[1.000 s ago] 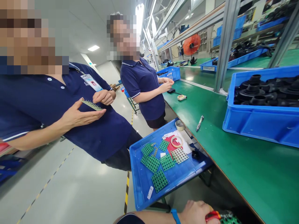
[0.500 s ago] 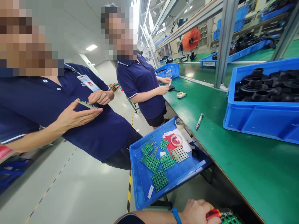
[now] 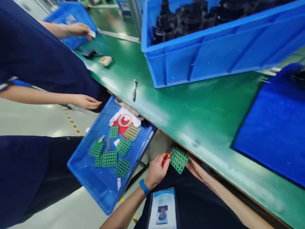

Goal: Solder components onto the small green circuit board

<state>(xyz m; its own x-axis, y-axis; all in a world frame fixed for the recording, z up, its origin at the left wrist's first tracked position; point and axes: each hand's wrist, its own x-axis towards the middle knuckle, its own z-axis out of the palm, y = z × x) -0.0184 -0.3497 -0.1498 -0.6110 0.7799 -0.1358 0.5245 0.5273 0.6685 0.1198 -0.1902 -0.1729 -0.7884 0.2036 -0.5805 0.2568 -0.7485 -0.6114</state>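
My left hand [image 3: 157,170], with a blue band at the wrist, is closed around red-handled pliers [image 3: 166,160]. The metal jaws of the pliers meet the upper left edge of a green circuit board panel [image 3: 179,160] dotted with rows of dark spots. On the panel's right side, my right hand [image 3: 195,168] grips its edge, its fingers partly hidden behind the board. Both hands are low, in front of my lap and beside the bench edge.
Left of my hands, a blue tray [image 3: 95,181] holds several green panels [image 3: 109,158] and a tape roll [image 3: 125,120]. The green bench [image 3: 190,117] carries a pen [image 3: 134,90], a tape measure [image 3: 106,60] and a blue bin [image 3: 209,51] of black parts. Co-workers stand at left; one hand [image 3: 79,30] holds something white.
The view has swung down and right, bringing both my hands, the pliers and the panel fully into sight. The far co-worker's hands have moved apart, one now lowered.
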